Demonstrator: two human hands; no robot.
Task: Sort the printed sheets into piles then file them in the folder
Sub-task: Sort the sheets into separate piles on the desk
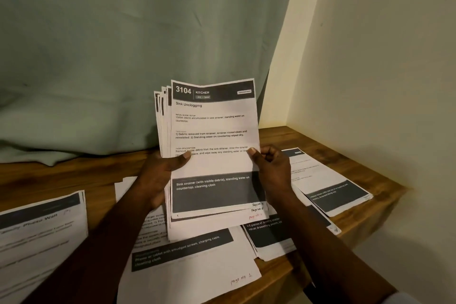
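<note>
Head view, looking down at a wooden table (49, 175). At the centre, a held stack of printed sheets (212, 131) stands nearly upright above the table, its sheets fanned apart at the upper left corner. The top sheet reads "3104 Kitchen, Sink Unclogging".

The left hand (158, 177) grips the stack's left edge, with the thumb across the front and the fingers curled behind. The right hand (271, 168) pinches the stack's right edge, with the thumb on the front and the other fingers curled.

Below the stack, a near pile (197, 261) lies flat, hand-marked "page no 1". The stack and the left forearm hide its upper part. Far left of the stack lies a left pile (37, 234) with blurred print. To the right of the stack lies a corner pile (328, 187). Below right of the stack, the right forearm crosses a fourth pile (269, 237).

Behind the stack hangs a green curtain (123, 32), its hem resting on the table. To the right of the stack rises a cream wall (370, 44).
</note>
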